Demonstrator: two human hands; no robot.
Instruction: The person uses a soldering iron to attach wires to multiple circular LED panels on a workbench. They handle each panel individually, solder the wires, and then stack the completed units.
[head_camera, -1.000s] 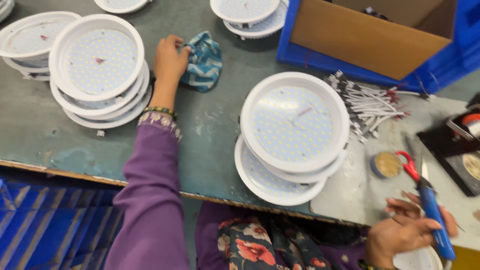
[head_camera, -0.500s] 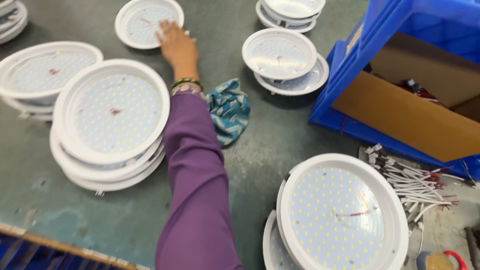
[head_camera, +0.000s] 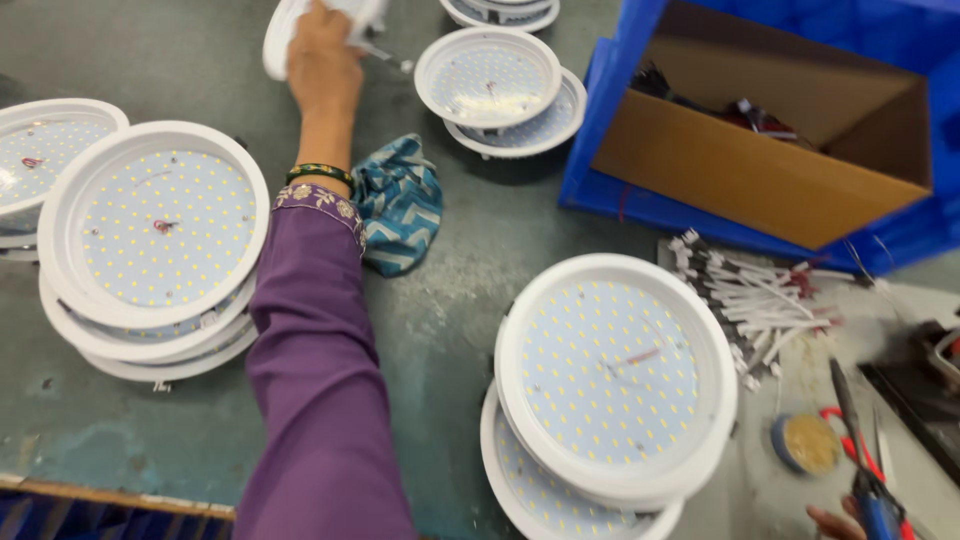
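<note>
Your left hand (head_camera: 322, 55) is stretched to the far edge of the tabletop (head_camera: 480, 290), fingers curled over the rim of a small round LED panel light (head_camera: 283, 30) that sits tilted at the top edge of the view, partly cut off by the frame. The hand looks closed on the white rim, with a short wire and connector dangling beside it, though how firmly it grips is hard to tell from behind.

Your right hand (head_camera: 835, 522) only just shows at the bottom right corner, next to a blue-handled tool (head_camera: 872, 505); whether it is closed around that tool or merely beside it cannot be told.

Judging by its build, this panel should be light and stiff: a thin white plastic ring around a flat board dotted with small yellow LEDs. The rim is smooth and may slip, so hold it at the edge with fingers under the lip and thumb on top, as you seem to be doing. Keep off the LED face, which is likely the fragile part, and mind the loose lead so it does not snag.

Around your arm lie a blue patterned cloth (head_camera: 400, 205), a stack of large panels (head_camera: 152, 245) to the left, another large stack (head_camera: 612, 385) nearer you on the right, and a smaller pair (head_camera: 495, 85) beyond the cloth. A cardboard box in a blue crate (head_camera: 760, 150) stands at the far right, with a bundle of white wire leads (head_camera: 755, 300) in front of it
</note>
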